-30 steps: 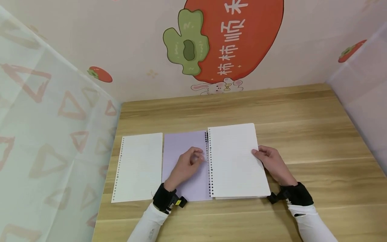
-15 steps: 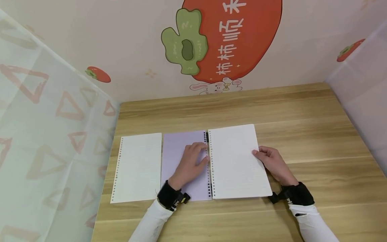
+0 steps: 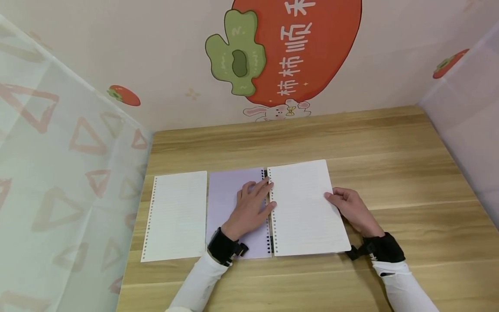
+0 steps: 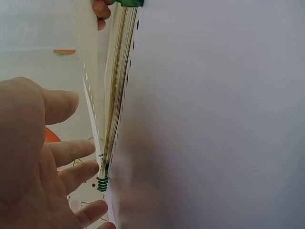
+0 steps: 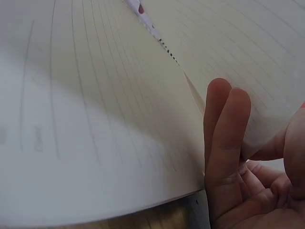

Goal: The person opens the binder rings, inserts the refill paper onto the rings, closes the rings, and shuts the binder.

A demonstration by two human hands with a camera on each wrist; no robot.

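Note:
A loose-leaf notebook lies open, its lilac cover [image 3: 224, 195] on the left. Over its right side is a white ruled sheet [image 3: 304, 221] with punched holes along the left edge. My right hand [image 3: 351, 212] pinches this sheet at its right edge, thumb on top; in the right wrist view, fingers [image 5: 228, 133] sit beneath it, above another ruled page [image 5: 86, 143]. My left hand [image 3: 249, 212] reaches across the cover with fingers spread, fingertips at the sheet's punched edge. The left wrist view shows the page stack [image 4: 119, 86] and green binder rings [image 4: 102, 184] beyond those fingers.
A separate punched white sheet [image 3: 177, 216] lies on the wooden table [image 3: 409, 173] to the left of the cover. Printed cloth walls [image 3: 163, 78] stand behind the table and along both sides.
My left hand has moved right and its fingers have straightened, from over the cover to the sheet's punched edge. The right hand keeps its pinch; the sheet's lower end has shifted slightly.

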